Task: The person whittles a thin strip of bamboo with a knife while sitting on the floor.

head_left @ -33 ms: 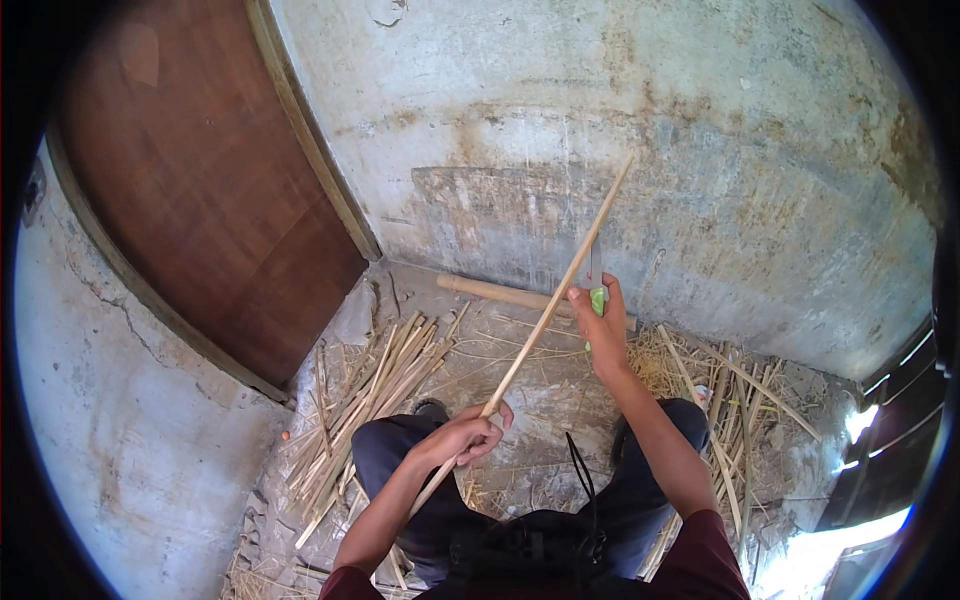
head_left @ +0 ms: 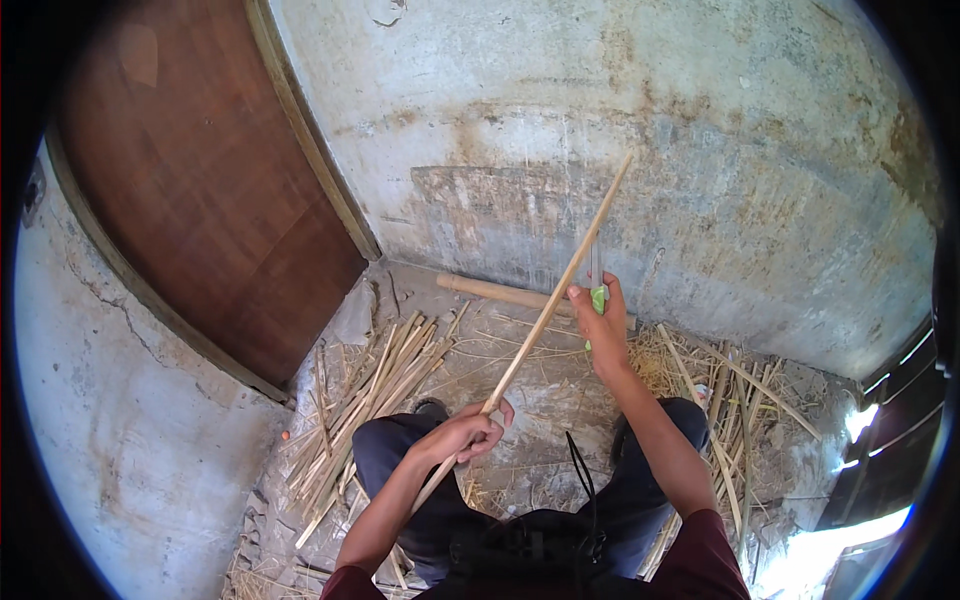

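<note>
A long, pale bamboo strip (head_left: 542, 322) slants up from my lap toward the wall, its far end tapering. My left hand (head_left: 466, 437) is closed round its lower part, above my left knee. In my right hand (head_left: 602, 318) is a knife (head_left: 598, 298) with a green handle, gripped in closed fingers. Its narrow blade points away from me and stands close beside the strip; whether blade and strip touch I cannot tell. The right thumb lies near the strip's edge.
Many split bamboo strips (head_left: 372, 405) lie heaped on the floor at left. More sticks (head_left: 745, 415) and shavings (head_left: 652, 362) are scattered at right. A thick bamboo pole (head_left: 490, 290) lies along the foot of the stained wall (head_left: 720, 120). A brown door (head_left: 200, 180) stands at left.
</note>
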The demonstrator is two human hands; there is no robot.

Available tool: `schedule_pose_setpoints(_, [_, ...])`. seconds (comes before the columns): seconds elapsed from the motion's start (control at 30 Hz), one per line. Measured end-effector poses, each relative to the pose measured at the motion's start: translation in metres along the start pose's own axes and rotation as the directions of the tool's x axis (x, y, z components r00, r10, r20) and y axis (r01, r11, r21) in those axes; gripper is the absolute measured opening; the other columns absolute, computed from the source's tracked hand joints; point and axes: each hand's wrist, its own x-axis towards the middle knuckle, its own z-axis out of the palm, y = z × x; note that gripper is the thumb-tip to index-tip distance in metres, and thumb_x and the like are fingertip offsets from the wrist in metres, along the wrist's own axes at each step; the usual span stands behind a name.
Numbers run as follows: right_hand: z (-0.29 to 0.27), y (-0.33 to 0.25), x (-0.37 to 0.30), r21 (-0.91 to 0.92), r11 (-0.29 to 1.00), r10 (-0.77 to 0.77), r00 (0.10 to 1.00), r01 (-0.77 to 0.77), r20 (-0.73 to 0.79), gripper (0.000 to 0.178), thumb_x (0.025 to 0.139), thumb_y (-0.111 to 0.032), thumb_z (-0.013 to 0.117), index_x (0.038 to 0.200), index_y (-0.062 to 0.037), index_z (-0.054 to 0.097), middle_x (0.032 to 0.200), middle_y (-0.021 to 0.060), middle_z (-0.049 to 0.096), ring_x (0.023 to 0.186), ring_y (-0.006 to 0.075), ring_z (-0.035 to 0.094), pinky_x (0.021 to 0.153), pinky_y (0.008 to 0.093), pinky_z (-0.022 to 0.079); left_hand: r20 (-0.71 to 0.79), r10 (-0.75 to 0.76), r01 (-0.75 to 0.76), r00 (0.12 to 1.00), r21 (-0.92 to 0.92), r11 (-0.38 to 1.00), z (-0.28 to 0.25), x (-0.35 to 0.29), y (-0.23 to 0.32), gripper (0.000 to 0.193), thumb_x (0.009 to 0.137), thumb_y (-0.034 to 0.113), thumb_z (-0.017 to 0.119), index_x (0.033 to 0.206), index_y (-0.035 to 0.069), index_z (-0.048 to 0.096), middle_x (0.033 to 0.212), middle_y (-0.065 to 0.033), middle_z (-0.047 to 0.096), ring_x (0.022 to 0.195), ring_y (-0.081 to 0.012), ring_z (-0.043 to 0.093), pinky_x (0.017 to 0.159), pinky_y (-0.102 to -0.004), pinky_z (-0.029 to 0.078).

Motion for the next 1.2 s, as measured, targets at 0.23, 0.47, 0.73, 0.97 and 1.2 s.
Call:
schedule_pose_setpoints(0.23, [-0.007,0.001,0.006,0.041,0.993,0.115,0.993,-0.114,-0.033,0.041,0.105,-0.022,0.075,0.136,-0.0084,0.052,0.104,0.0089,0.076,0.053,0.0021,0.037,0.047,0.0230,0.029,-0.111,-0.059,0.072,0.992,0.120,0.990,-0.010,0.026,0.001,0.017,0.103,0.017,0.049,0.114,0.005,0.055,0.066,0.0040,0.040,0.043,-0.0061,0.036,0.040,-0.0274,0.031])
schedule_pose_setpoints(0.47, [-0.024,0.014,0.016,0.065,0.982,0.182,0.981,-0.178,-0.065,0.032,0.114,-0.034,0.054,0.134,-0.0087,0.051,0.092,0.0085,0.072,0.053,0.0044,0.035,0.050,0.0232,0.031,-0.298,-0.105,0.139,0.949,0.095,0.986,-0.035,0.050,-0.011,0.017,0.108,0.023,0.054,0.100,0.008,0.056,0.068,0.0048,0.043,0.047,-0.0062,0.038,0.040,-0.0269,0.030])
schedule_pose_setpoints(0.73, [0.003,0.015,-0.014,-0.301,0.951,-0.019,0.986,0.069,0.165,0.027,0.116,-0.028,0.051,0.135,-0.0097,0.053,0.083,0.0064,0.065,0.062,0.0076,0.045,0.059,0.0269,0.036,-0.422,-0.022,0.185,0.906,0.350,0.918,-0.048,0.066,-0.030,0.034,0.109,0.031,0.059,0.107,-0.003,0.063,0.075,-0.0106,0.062,0.056,-0.0221,0.060,0.051,-0.0404,0.047])
schedule_pose_setpoints(0.97, [0.022,0.003,-0.042,-0.585,0.629,-0.034,0.769,0.513,0.638,0.022,0.108,-0.023,0.065,0.126,-0.0124,0.057,0.072,0.0136,0.063,0.063,0.0334,0.065,0.059,0.0471,0.045,-0.473,0.304,0.155,0.827,0.712,0.685,-0.037,0.064,-0.046,0.042,0.109,0.030,0.060,0.122,-0.009,0.063,0.080,-0.0304,0.068,0.079,-0.0462,0.071,0.077,-0.0539,0.052])
schedule_pose_setpoints(1.2, [0.024,0.026,-0.053,-0.587,0.688,0.032,0.790,0.426,0.612,0.019,0.108,-0.023,0.067,0.118,-0.0105,0.058,0.074,0.0144,0.066,0.066,0.0377,0.068,0.059,0.0491,0.046,-0.527,0.244,0.218,0.814,0.666,0.713,-0.015,0.052,-0.018,0.037,0.109,0.025,0.059,0.118,-0.011,0.060,0.085,-0.0385,0.069,0.092,-0.0584,0.070,0.087,-0.0625,0.052])
